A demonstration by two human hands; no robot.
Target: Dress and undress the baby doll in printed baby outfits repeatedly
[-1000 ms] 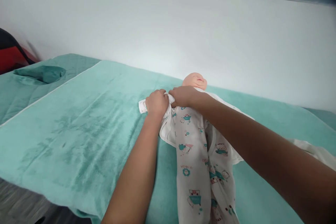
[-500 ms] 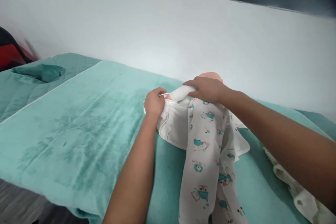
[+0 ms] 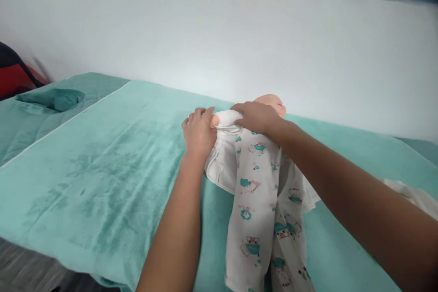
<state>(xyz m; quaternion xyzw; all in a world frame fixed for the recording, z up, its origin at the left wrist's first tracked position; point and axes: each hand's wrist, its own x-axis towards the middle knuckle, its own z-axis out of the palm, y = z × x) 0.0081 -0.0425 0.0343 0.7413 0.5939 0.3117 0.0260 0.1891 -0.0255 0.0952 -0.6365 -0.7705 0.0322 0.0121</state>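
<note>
A doll lies on the teal cover, its pink head showing behind my right hand. Its arm is in a white sleeve, and a bit of its pink hand sticks out at the cuff. My left hand is curled round this end of the arm, fingers on the far side. My right hand grips the sleeve higher up, near the doll's shoulder. A white baby garment printed with teal animals hangs down toward me, its plain white lining turned out under the arm.
The teal velvet cover spreads over a bed against a white wall. A face-hole opening lies at the far left, near a red and black object. White cloth lies at the right.
My left hand has shifted its grip at the cuff, and the doll's hand now shows there. My right hand stays on the sleeve. The view has turned slightly right.
</note>
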